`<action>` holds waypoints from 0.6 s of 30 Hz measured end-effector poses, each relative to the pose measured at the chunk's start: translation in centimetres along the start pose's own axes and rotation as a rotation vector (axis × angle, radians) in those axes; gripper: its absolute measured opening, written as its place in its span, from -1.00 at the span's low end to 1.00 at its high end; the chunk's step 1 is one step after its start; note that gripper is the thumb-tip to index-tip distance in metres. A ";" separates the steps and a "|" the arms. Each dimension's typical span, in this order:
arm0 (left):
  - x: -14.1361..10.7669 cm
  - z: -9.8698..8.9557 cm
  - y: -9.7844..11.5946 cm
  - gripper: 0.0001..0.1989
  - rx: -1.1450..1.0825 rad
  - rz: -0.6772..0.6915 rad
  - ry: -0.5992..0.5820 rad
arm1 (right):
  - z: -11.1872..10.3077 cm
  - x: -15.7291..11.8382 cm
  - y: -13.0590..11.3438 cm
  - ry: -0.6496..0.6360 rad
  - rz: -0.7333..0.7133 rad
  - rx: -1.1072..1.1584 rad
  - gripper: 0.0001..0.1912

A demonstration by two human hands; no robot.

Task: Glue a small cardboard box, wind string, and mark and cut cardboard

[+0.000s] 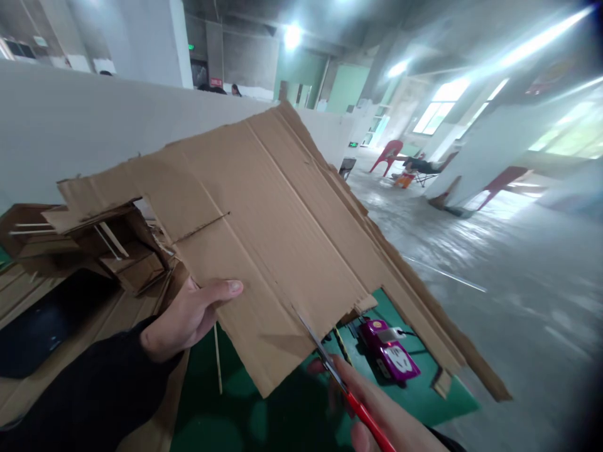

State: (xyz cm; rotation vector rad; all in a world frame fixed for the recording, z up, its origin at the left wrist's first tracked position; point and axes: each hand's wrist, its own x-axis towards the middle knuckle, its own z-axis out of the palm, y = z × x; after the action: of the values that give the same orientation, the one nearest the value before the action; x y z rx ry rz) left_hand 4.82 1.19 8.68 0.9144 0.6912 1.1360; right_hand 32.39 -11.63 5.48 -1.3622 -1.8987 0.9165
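Note:
A large sheet of brown cardboard (282,207) with ragged edges and cut-outs is held up at a slant. My left hand (193,314) grips its lower left edge, thumb on the near face and the other fingers hidden behind. In my right hand (362,395) is a pair of scissors (332,370) with red handles. One blade lies over the near face of the cardboard at its lower edge; the other blade is not visible, so the cut itself is hard to make out. A slit shows in the sheet's left part.
A purple power strip (391,351) with a cable lies on the green table (287,427). To the left stand cardboard box structures (122,245) with white sticks, beside a black flat panel (56,320). A white partition (117,119) rises behind. Red chairs (389,154) stand on the floor beyond.

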 end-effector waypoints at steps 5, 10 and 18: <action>0.1 0.2 0.1 -0.88 -0.017 -0.021 0.020 | 0.2 -0.7 1.0 -0.009 -0.049 -0.092 -0.35; 0.1 0.1 -0.1 -0.87 -0.038 -0.013 0.012 | 0.3 0.2 1.0 -0.049 -0.054 -0.088 -0.21; 0.4 -0.4 -0.5 -0.85 -0.115 -0.054 0.048 | 0.9 1.5 1.2 -0.247 -0.018 0.101 -0.29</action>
State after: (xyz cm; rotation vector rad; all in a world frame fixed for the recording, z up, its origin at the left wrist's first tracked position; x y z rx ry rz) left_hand 4.85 1.60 8.04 0.7684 0.6788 1.1409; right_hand 31.94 -10.10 4.12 -1.2160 -2.0116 1.2017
